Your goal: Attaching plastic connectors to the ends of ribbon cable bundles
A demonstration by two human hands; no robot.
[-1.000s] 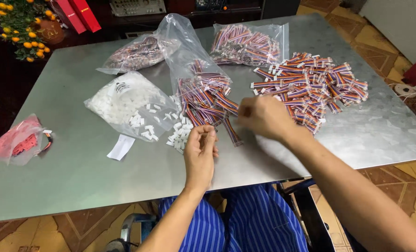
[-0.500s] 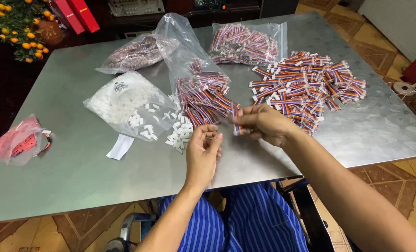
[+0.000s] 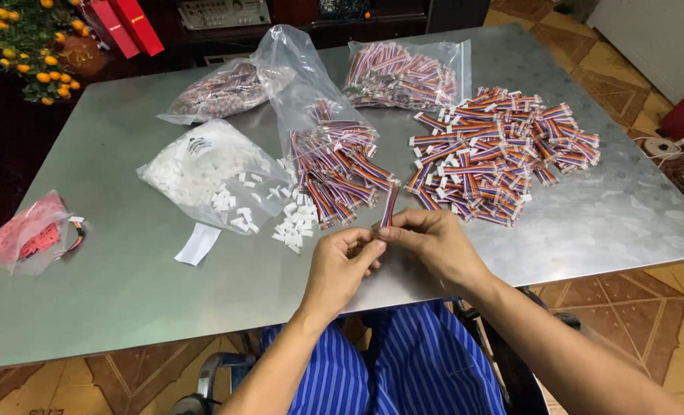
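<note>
My right hand (image 3: 432, 246) pinches the lower end of a short striped ribbon cable (image 3: 390, 203) that stands up from its fingertips. My left hand (image 3: 341, 269) meets it fingertip to fingertip, pinched on something small that I cannot make out. Both hands hover over the near edge of the grey metal table (image 3: 127, 292). Just beyond them lies a heap of loose striped cables (image 3: 340, 180) spilling from an open clear bag (image 3: 303, 77), with small white plastic connectors (image 3: 296, 223) scattered beside it.
A pile of cables with white ends (image 3: 503, 150) covers the right side. A sealed bag of cables (image 3: 403, 73) and a darker bag (image 3: 226, 91) lie at the back. A bag of white connectors (image 3: 200, 165), a paper slip (image 3: 198, 244) and a red pouch (image 3: 27, 234) sit left.
My right hand has come back from the cable heap toward my left hand, bringing one cable. The two hands now touch at the fingertips.
</note>
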